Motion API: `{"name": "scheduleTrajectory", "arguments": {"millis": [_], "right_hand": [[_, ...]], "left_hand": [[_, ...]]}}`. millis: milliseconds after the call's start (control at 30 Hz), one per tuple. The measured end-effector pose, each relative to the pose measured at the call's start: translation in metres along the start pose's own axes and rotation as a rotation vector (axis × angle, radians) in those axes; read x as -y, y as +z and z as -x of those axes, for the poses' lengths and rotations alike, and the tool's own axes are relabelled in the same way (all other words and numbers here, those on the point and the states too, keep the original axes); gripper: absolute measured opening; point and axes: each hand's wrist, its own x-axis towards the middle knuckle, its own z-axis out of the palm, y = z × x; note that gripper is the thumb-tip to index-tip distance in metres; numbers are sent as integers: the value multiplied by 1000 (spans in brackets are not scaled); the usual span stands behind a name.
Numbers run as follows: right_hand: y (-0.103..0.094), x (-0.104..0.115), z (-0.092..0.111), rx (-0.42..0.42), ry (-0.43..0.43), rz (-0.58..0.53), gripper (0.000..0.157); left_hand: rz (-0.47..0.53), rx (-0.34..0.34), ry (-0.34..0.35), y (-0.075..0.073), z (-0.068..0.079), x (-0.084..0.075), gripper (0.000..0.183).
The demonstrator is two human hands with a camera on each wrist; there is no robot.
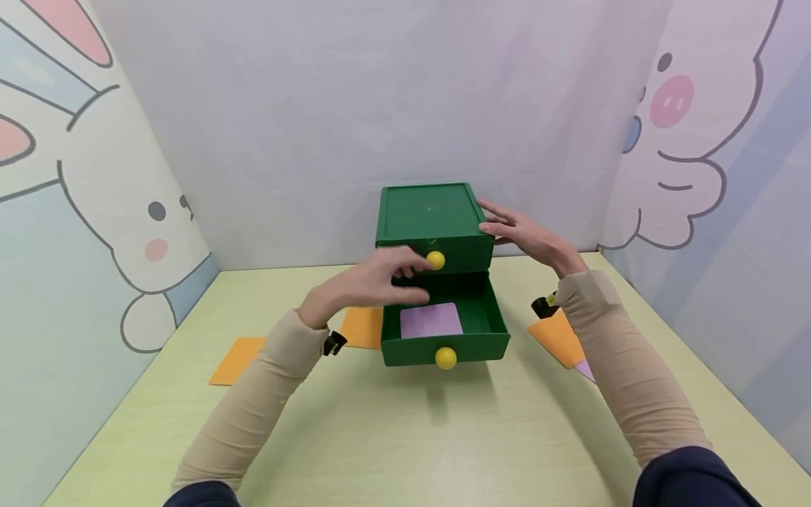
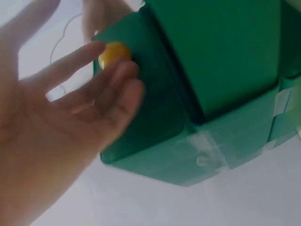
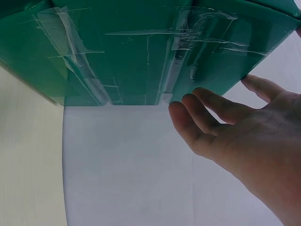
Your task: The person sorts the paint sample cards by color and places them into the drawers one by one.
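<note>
A green two-drawer cabinet [image 1: 431, 209] stands near the back of the table. Its lower drawer [image 1: 484, 310] is pulled out, with a purple card [image 1: 432, 321] lying inside, while the upper drawer [image 1: 465, 252] is closed. My left hand [image 1: 370, 278] is at the upper drawer's yellow knob [image 1: 435, 260], thumb spread apart below the other fingers. In the left wrist view the fingertips overlap that knob [image 2: 114, 54]; whether they touch it I cannot tell. My right hand [image 1: 532, 236] rests its fingers against the cabinet's right side, over the top edge.
A second yellow knob [image 1: 446, 358] juts from the lower drawer's front. Orange cards [image 1: 239, 359] lie on the table [image 1: 405, 436] left of the cabinet. Right of it, another orange card [image 1: 557, 339] overlaps a purple card [image 1: 586, 370]. Clear tape [image 3: 176, 61] runs along the cabinet's side.
</note>
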Motion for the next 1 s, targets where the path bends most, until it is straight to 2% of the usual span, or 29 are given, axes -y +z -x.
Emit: {"name": "scheduleTrajectory", "arguments": {"millis": [67, 133, 200, 233, 267, 333, 433, 567, 767, 900, 1000], "right_hand": [[0, 0, 2, -15, 1, -2, 65], [-1, 0, 7, -42, 10, -4, 64], [-3, -1, 15, -78, 25, 18, 64], [-4, -1, 21, -93, 33, 38, 65], [-6, -2, 26, -107, 36, 65, 65], [-10, -5, 39, -128, 39, 144, 66], [-15, -11, 61, -136, 24, 278, 68], [-14, -22, 96, -137, 29, 458, 74], [-3, -44, 150, -36, 108, 690, 95], [9, -60, 178, 53, 228, 753, 111], [15, -72, 192, 107, 333, 783, 115]], "left_hand": [[83, -191, 56, -10, -2, 6, 34], [116, -367, 65, -18, -3, 13, 29], [133, -469, 4, -24, -4, 24, 32], [154, -488, -39, -26, -4, 30, 36], [179, -488, -89, -27, -4, 37, 40], [238, -443, -187, -27, -4, 49, 50], [341, -355, -261, -23, -2, 63, 59], [420, -293, -281, -17, 0, 74, 60], [444, -268, -292, -15, 4, 76, 58], [451, -269, -300, -15, 5, 77, 58], [446, -274, -304, -15, 4, 78, 58]]}}
